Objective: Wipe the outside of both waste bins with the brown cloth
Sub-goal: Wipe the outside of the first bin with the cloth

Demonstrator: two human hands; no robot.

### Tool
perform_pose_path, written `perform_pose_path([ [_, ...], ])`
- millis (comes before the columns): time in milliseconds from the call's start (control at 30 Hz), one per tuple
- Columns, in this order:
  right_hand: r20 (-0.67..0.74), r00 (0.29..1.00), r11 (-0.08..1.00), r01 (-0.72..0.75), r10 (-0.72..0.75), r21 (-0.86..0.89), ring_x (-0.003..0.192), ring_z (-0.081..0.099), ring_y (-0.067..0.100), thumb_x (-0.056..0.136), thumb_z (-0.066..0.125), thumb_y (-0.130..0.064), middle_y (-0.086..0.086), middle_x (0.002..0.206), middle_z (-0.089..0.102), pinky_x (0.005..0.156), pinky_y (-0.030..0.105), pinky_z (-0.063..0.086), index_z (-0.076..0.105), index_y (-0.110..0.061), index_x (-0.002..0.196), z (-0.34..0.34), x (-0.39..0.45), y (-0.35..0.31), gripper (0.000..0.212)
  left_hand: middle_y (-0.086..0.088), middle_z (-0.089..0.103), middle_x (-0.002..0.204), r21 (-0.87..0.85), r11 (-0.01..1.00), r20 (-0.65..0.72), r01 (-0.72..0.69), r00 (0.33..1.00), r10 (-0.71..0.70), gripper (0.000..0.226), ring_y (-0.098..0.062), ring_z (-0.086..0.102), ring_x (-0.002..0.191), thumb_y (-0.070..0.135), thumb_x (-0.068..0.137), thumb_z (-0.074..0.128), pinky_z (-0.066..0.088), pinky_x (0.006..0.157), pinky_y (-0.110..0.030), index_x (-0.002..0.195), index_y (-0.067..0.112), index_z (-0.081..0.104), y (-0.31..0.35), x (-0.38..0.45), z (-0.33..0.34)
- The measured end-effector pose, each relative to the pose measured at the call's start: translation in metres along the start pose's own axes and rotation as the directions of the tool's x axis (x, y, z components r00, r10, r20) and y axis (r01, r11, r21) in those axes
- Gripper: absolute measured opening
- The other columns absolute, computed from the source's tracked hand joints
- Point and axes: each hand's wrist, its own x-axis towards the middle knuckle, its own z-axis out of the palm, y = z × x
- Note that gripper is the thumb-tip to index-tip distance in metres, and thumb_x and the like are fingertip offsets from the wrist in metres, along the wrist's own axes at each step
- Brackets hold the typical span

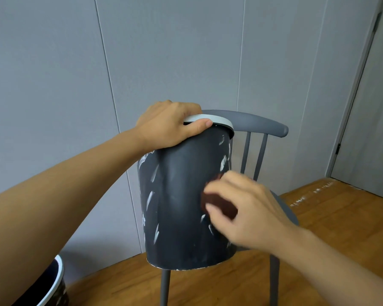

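Brown cloth [219, 204] on streaked bin [181, 206]

This looks like a room in a home. The walls [53, 62] are plain grey panels with thin lines between them. A grey door [372, 96] with a small hinge is shut at the right side. The floor [332, 228] is warm brown wood, with some white scuff marks near the door. A grey chair [252, 122] with thin bars in its back stands by the wall. Two small waste bins, one dark bin [181, 206] and one in the corner [53, 281], are here too.
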Motion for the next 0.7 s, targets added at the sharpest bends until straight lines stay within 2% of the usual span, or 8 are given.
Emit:
perform_pose_path([
  [67, -0.138, 0.974, 0.984, -0.174, 0.177, 0.037, 0.096, 0.061, 0.013, 0.095, 0.059, -0.046, -0.007, 0.112, 0.06, 0.073, 0.033, 0.062, 0.065, -0.028, 0.124, 0.002, 0.014, 0.007, 0.035, 0.003, 0.053, 0.061, -0.003, 1.0, 0.005, 0.0, 1.0, 0.0, 0.044, -0.012, 0.052, 0.062, 0.065, 0.096, 0.047, 0.046, 0.066, -0.038, 0.082, 0.024, 0.056, 0.001, 0.0, -0.001],
  [133, -0.179, 0.958, 0.975, -0.22, 0.223, 0.04, 0.098, 0.06, 0.013, 0.095, 0.061, -0.044, -0.005, 0.115, 0.059, 0.074, 0.032, 0.063, 0.066, -0.025, 0.126, 0.007, 0.013, 0.006, 0.036, 0.003, 0.054, 0.063, 0.001, 1.0, 0.008, 0.006, 1.0, -0.006, 0.044, -0.014, 0.053, 0.065, 0.065, 0.096, 0.047, 0.048, 0.067, -0.039, 0.083, 0.024, 0.056, -0.001, 0.0, -0.002],
  [267, 0.061, 0.997, 0.998, 0.044, -0.047, 0.048, 0.087, 0.06, 0.014, 0.09, 0.07, -0.033, -0.006, 0.099, 0.06, 0.064, 0.033, 0.057, 0.071, -0.022, 0.109, 0.007, -0.018, -0.011, 0.022, 0.003, 0.055, 0.064, -0.01, 1.0, -0.003, 0.009, 1.0, -0.009, 0.044, -0.016, 0.053, 0.066, 0.066, 0.096, 0.046, 0.047, 0.067, -0.039, 0.085, 0.025, 0.058, -0.004, -0.001, -0.002],
  [333, 0.077, 0.993, 0.996, 0.082, -0.083, 0.016, 0.085, 0.059, 0.014, 0.09, 0.068, -0.034, -0.007, 0.096, 0.06, 0.062, 0.034, 0.056, 0.07, -0.024, 0.107, 0.004, -0.018, -0.01, 0.019, 0.004, 0.054, 0.063, -0.001, 1.0, -0.015, -0.004, 1.0, 0.004, 0.047, -0.015, 0.053, 0.065, 0.07, 0.093, 0.042, 0.048, 0.066, -0.039, 0.084, 0.026, 0.057, -0.002, -0.002, 0.0],
  [467, -0.154, 0.967, 0.98, -0.199, 0.201, 0.032, 0.093, 0.059, 0.013, 0.095, 0.062, -0.042, -0.008, 0.11, 0.056, 0.069, 0.034, 0.061, 0.061, -0.03, 0.12, 0.004, 0.008, 0.002, 0.028, 0.005, 0.055, 0.063, 0.0, 1.0, -0.02, -0.015, 1.0, 0.015, 0.046, -0.015, 0.053, 0.064, 0.07, 0.093, 0.042, 0.047, 0.064, -0.038, 0.082, 0.028, 0.055, 0.001, -0.001, 0.001],
  [533, -0.173, 0.963, 0.977, -0.213, 0.208, -0.011, 0.097, 0.059, 0.015, 0.096, 0.062, -0.041, -0.004, 0.113, 0.056, 0.071, 0.034, 0.062, 0.063, -0.026, 0.123, 0.007, 0.008, 0.002, 0.031, 0.003, 0.056, 0.064, 0.005, 1.0, -0.016, -0.015, 1.0, 0.015, 0.047, -0.018, 0.054, 0.065, 0.068, 0.095, 0.044, 0.047, 0.065, -0.039, 0.083, 0.025, 0.057, 0.001, 0.0, 0.0],
  [600, -0.051, 0.998, 0.998, -0.043, 0.041, -0.041, 0.093, 0.058, 0.016, 0.094, 0.065, -0.036, -0.002, 0.106, 0.057, 0.068, 0.034, 0.059, 0.067, -0.021, 0.116, 0.01, -0.007, -0.005, 0.027, 0.003, 0.056, 0.064, 0.003, 1.0, -0.009, -0.01, 1.0, 0.01, 0.047, -0.017, 0.054, 0.066, 0.068, 0.095, 0.044, 0.048, 0.066, -0.039, 0.085, 0.024, 0.058, 0.0, 0.001, 0.0],
  [700, 0.182, 0.978, 0.994, 0.106, -0.105, 0.002, 0.083, 0.054, 0.012, 0.091, 0.066, -0.036, -0.008, 0.094, 0.054, 0.06, 0.033, 0.055, 0.067, -0.024, 0.106, 0.008, -0.03, -0.016, 0.019, 0.004, 0.056, 0.064, 0.002, 1.0, -0.01, -0.018, 1.0, 0.018, 0.047, -0.015, 0.054, 0.065, 0.068, 0.095, 0.044, 0.048, 0.065, -0.039, 0.085, 0.025, 0.059, 0.001, 0.001, 0.0],
])
